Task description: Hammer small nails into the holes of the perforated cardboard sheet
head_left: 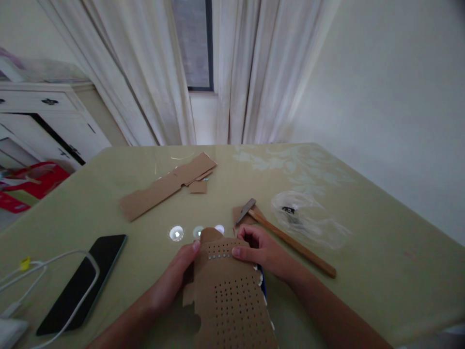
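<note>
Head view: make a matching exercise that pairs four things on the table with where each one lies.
Things:
1. hammer
2. phone
3. perforated cardboard
4. plastic bag

Places:
A. near the left edge, under a white cable
B. between the left hand and the right hand
C. far right, beyond the hammer's handle
D. just right of the right hand, head on a cardboard scrap

Pairs: 1-D, 2-A, 3-B, 4-C
</note>
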